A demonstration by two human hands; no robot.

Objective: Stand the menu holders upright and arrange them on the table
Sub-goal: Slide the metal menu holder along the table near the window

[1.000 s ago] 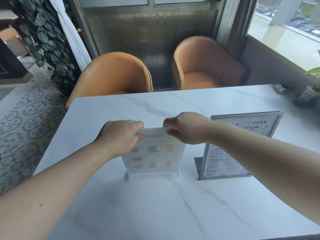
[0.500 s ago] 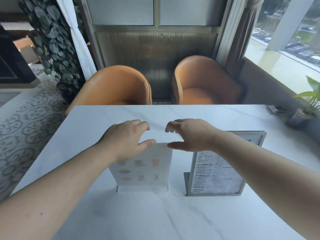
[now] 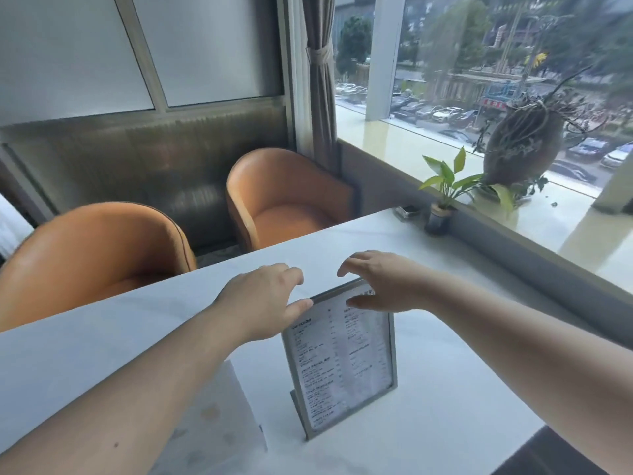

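Observation:
A grey-framed menu holder (image 3: 342, 361) with printed text stands upright on the white marble table (image 3: 445, 389). My left hand (image 3: 263, 299) hovers at its top left corner, fingers spread, thumb near the frame. My right hand (image 3: 380, 282) is spread over its top right corner, thumb in front of the page; I cannot tell whether it touches. A clear acrylic menu holder (image 3: 222, 416) with drink pictures stands lower left, partly hidden behind my left forearm.
Two orange tub chairs (image 3: 102, 248) (image 3: 284, 197) face the table's far side. A small potted plant (image 3: 442, 204) and a dark tray (image 3: 407, 212) sit at the table's far right by the window ledge, where a large dark vase (image 3: 520, 145) stands.
Both hands let go of the clear acrylic holder and moved right, over the grey-framed holder. The view swung right and up toward the window.

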